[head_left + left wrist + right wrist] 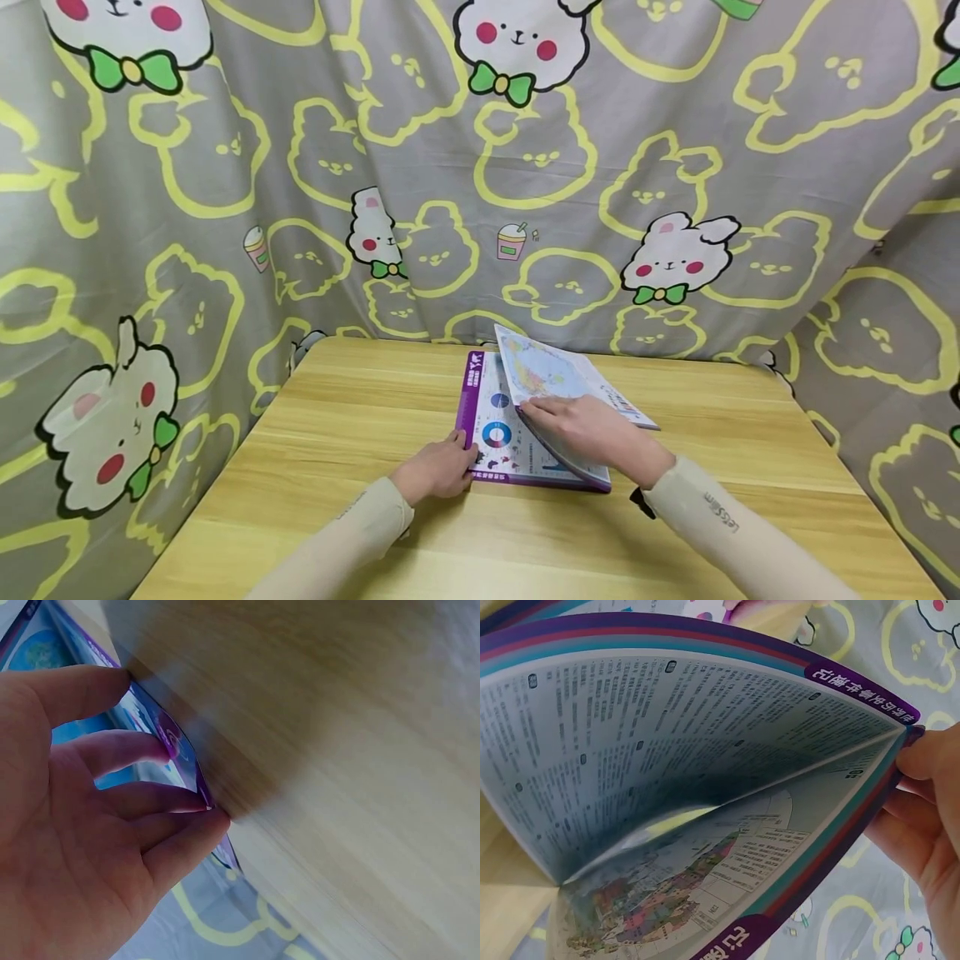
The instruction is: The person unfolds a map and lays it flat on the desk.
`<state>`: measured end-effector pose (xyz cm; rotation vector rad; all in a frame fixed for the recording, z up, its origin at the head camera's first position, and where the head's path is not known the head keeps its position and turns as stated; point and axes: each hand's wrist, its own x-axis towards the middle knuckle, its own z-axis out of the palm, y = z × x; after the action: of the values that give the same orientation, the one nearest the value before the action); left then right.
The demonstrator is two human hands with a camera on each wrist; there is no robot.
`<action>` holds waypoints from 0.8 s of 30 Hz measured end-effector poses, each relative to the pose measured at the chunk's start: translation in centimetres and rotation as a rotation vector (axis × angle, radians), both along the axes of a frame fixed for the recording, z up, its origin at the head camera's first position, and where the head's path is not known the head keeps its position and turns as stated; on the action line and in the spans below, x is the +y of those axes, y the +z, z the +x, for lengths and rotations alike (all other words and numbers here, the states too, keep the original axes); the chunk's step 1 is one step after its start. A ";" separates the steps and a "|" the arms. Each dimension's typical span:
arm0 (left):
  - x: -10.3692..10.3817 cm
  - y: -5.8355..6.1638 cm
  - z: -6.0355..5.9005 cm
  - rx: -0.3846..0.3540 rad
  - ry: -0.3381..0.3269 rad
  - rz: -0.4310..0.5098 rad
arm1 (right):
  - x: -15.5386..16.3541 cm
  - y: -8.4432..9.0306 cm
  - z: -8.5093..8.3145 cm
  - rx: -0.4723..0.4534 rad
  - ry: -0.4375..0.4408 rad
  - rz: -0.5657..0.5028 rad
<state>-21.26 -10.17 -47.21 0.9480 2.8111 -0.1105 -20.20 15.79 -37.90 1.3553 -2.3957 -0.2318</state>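
Observation:
A folded map sheet (pixel 487 379) with a purple border lies partly unfolded on the table, charts printed on its lower panel. Its raised flap (pixel 543 367) carries a coloured map. My right hand (pixel 573 425) pinches the flap's edge; the right wrist view shows the thumb and fingers of that hand (pixel 930 802) at a corner where two panels (pixel 667 712) spread apart like a V. At the sheet's lower left edge is my left hand (pixel 438 467). In the left wrist view, the fingertips of this hand (pixel 97 817) touch the purple edge (pixel 176 742), thumb apart from the fingers.
The wooden table (pixel 337 400) extends on both sides of the sheet. A grey curtain (pixel 420 167) with yellow outlines and white cartoon animals hangs behind the table and along its left and right sides.

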 end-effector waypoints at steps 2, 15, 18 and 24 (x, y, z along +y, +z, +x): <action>0.0 0.0 0.0 -0.001 -0.005 0.008 | 0.4 0.2 0.0 0.008 0.002 -0.013; -0.3 -0.1 -0.2 -0.007 -0.005 0.025 | 2.7 1.2 0.3 0.063 0.041 -0.104; -0.5 -0.1 -0.1 -0.011 0.006 0.030 | 3.2 1.3 0.4 0.062 0.041 -0.121; -0.9 0.0 0.1 -0.042 0.035 0.051 | 4.3 1.3 0.7 0.062 0.044 -0.159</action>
<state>-21.11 -11.11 -47.17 0.9009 2.8024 -0.0145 -19.48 20.05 -36.61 1.3075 -2.2782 -0.0689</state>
